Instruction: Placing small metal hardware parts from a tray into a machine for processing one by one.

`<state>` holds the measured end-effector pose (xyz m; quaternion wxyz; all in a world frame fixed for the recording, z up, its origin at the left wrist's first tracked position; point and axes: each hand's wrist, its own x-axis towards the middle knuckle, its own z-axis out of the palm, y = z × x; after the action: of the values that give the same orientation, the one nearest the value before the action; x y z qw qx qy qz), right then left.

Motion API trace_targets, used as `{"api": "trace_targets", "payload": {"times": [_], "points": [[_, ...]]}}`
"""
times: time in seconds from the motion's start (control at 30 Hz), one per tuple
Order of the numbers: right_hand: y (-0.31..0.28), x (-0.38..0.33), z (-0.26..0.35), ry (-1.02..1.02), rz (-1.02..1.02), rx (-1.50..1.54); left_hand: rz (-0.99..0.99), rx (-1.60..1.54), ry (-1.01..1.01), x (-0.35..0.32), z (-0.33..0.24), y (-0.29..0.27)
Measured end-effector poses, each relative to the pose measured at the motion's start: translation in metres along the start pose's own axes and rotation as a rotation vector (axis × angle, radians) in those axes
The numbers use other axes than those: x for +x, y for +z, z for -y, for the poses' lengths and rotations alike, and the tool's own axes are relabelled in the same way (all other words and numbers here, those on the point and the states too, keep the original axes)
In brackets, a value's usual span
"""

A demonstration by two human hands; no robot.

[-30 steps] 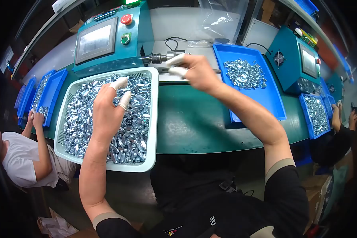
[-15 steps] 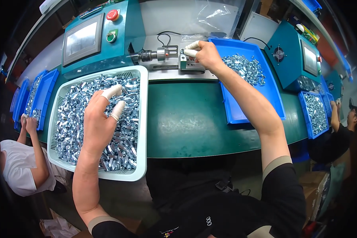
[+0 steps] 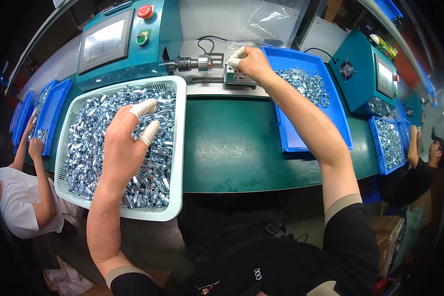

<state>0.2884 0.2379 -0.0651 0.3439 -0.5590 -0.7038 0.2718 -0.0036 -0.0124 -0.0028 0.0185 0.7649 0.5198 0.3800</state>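
Over the pale basket (image 3: 179,138) on the green desk (image 3: 227,148): left hand (image 3: 120,145) above loose metal parts (image 3: 90,135), right hand (image 3: 254,65) at the fixture (image 3: 236,80).
Good practice, as judged: steady the right wrist and keep fingertips clear of the chuck (image 3: 203,62). Left thumb (image 3: 149,132) and forefinger (image 3: 144,107) are parted, pointing forward-right; right fingertips (image 3: 234,62) draw close together, any held part unconfirmed.

Glossy silver elongated metal pieces (image 3: 89,148) contrast with a smooth pale-green rectangular plastic basket (image 3: 179,148), a blue rectangular plastic tray (image 3: 292,135), matt off-white tubular finger covers (image 3: 149,133) and a semi-glossy dark-green tabletop (image 3: 227,148).
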Motion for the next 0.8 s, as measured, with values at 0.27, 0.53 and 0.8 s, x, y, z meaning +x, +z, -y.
{"api": "trace_targets", "payload": {"times": [0.27,0.53,0.8], "points": [[0.004,-0.044,0.001,-0.657,-0.271,-0.592,-0.009,-0.031,0.010,-0.001,-0.002,0.000],[-0.002,-0.078,0.006,-0.142,-0.094,0.118,-0.018,-0.038,0.027,-0.002,-0.003,-0.001],[0.014,-0.082,-0.004,-0.137,0.079,0.473,0.035,-0.016,0.025,-0.002,-0.006,0.002]]}}
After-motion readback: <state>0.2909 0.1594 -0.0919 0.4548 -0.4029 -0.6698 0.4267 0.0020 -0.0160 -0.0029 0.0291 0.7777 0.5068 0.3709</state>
